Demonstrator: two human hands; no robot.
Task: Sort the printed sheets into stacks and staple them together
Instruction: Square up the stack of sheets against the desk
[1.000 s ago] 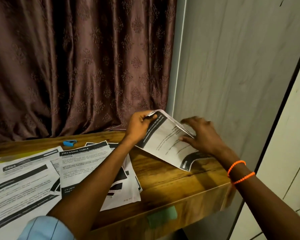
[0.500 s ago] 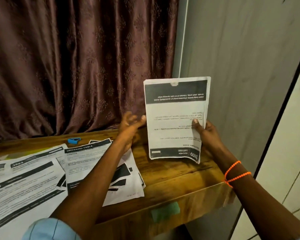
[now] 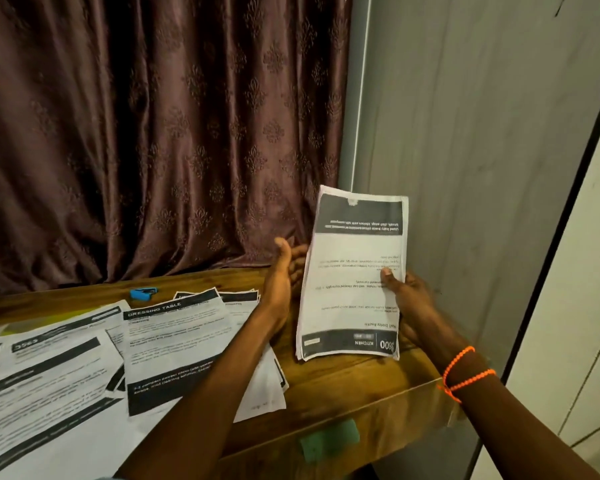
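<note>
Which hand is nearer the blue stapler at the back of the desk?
Left. The left hand, open, is to the right of the blue stapler, beside the upright stack of sheets. The right hand grips that stack's far edge, farther right.

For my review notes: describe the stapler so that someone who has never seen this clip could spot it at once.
Start at the brown curtain behind the wooden table. Just in front of its hem, on bare wood beyond the far edge of the printed sheets, lies the stapler. It is the only bright blue thing there, small and apart from both hands.
</note>
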